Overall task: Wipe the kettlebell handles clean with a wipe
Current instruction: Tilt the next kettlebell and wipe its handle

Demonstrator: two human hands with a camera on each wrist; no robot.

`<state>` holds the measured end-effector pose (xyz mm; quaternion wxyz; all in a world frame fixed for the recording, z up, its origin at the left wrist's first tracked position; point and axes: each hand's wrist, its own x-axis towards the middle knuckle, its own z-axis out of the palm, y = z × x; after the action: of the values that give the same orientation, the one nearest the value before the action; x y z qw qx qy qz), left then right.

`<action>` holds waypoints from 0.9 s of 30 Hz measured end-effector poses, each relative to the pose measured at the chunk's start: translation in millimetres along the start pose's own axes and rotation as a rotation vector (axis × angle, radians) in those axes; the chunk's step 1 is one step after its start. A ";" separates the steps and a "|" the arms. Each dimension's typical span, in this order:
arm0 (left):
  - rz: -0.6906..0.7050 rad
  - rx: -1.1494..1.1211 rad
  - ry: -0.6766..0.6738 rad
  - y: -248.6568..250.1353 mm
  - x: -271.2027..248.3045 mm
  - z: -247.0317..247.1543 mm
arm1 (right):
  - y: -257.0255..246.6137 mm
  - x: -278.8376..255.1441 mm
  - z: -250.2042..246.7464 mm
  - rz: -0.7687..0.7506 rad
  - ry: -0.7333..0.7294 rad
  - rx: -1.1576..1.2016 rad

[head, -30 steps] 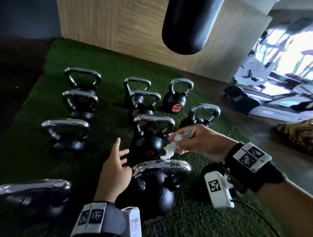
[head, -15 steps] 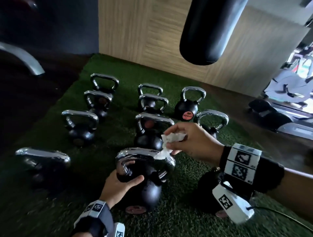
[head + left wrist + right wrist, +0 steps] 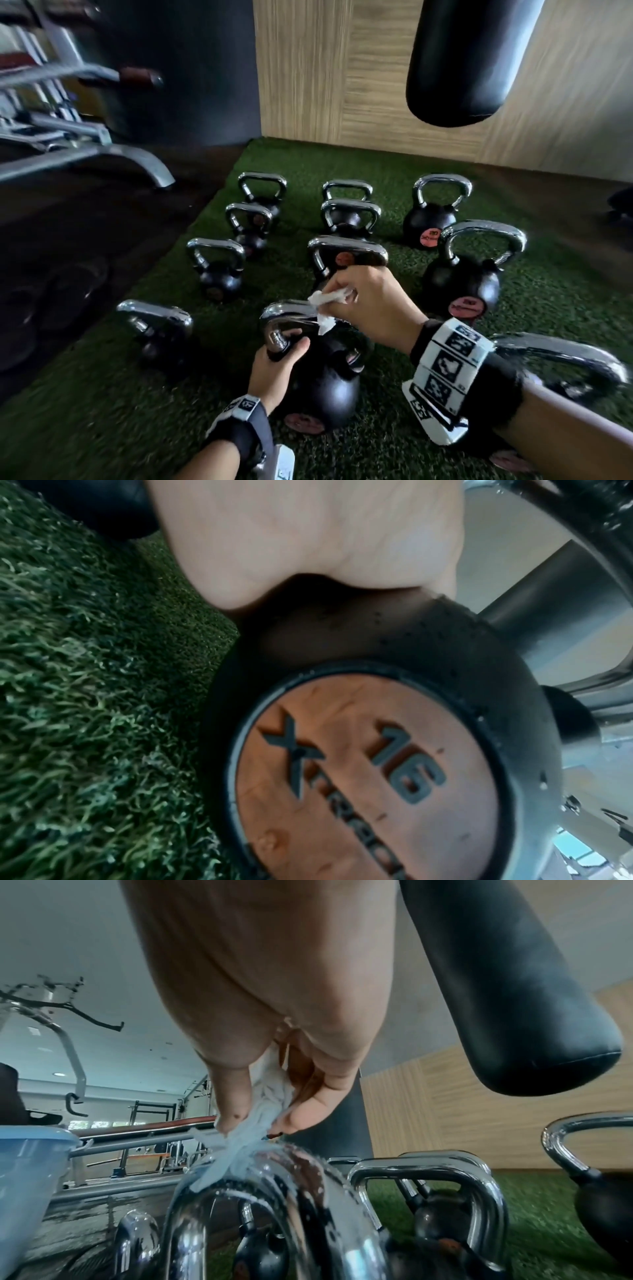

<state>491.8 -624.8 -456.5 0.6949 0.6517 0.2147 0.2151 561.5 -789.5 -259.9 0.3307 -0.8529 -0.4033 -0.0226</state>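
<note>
A black kettlebell [image 3: 325,383] with a chrome handle [image 3: 291,310] stands on green turf near me; its orange badge [image 3: 363,777] reads 16. My left hand [image 3: 277,359] grips the left leg of that handle, thumb wrapped over it. My right hand [image 3: 370,301] pinches a crumpled white wipe [image 3: 329,301] and presses it onto the top of the handle. In the right wrist view the wipe [image 3: 240,1139] lies on the wet chrome bar [image 3: 274,1177] between thumb and fingers.
Several more chrome-handled kettlebells [image 3: 462,274] stand in rows on the turf [image 3: 102,428]. A black punching bag [image 3: 469,58] hangs above right. A metal bench frame [image 3: 85,154] stands at left on dark floor. A light blue tub [image 3: 27,1177] shows in the right wrist view.
My left hand went from hovering open beside the kettlebell to gripping its handle's left leg. My right hand brought the wipe down onto the handle top. The view swung left.
</note>
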 end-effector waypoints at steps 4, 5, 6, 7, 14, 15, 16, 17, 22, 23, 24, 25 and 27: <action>0.012 0.014 -0.006 -0.5 0.6 0.3 | 4.5 -14.6 11.4 -0.093 0.066 -0.044; 0.015 0.010 -0.002 -1.4 1.1 0.0 | 3.9 -17.9 12.1 -0.114 0.048 -0.083; 0.023 0.008 0.002 -2.3 1.4 -0.1 | 2.7 -21.2 12.2 -0.138 0.028 -0.122; 0.032 0.007 0.005 -3.4 1.6 0.2 | 1.1 -23.6 11.4 -0.162 0.010 -0.160; 0.047 -0.034 0.019 -9.7 3.1 -0.1 | -11.9 -18.2 5.7 -0.188 -0.080 -0.287; 0.054 -0.040 0.018 -10.7 3.5 0.6 | -12.0 -20.4 2.6 -0.157 -0.096 -0.263; 0.060 -0.052 0.020 -11.7 3.6 1.0 | -9.6 -22.4 -1.0 -0.097 -0.100 -0.200; 0.064 -0.066 0.022 -12.6 3.7 1.5 | -5.2 -25.5 -4.6 -0.028 -0.090 -0.145; 0.068 -0.102 0.018 -12.4 2.7 2.3 | 1.2 -31.8 -6.4 0.100 -0.035 -0.204; 0.067 -0.108 0.015 -11.9 2.4 2.8 | -1.1 -30.7 -4.7 0.085 -0.038 -0.218; 0.067 -0.113 0.013 -11.6 2.0 2.9 | -1.7 -29.9 -3.8 0.084 -0.032 -0.215; 0.066 -0.119 0.012 -11.4 1.9 2.9 | -0.3 -30.5 -3.6 0.094 -0.024 -0.207; 0.066 -0.124 0.009 -10.9 1.6 3.0 | 6.8 -35.2 -6.1 0.138 -0.014 -0.217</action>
<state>495.0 -627.0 -467.2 0.7255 0.6132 0.1826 0.2535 543.9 -819.9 -269.5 0.2346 -0.9095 -0.3412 -0.0371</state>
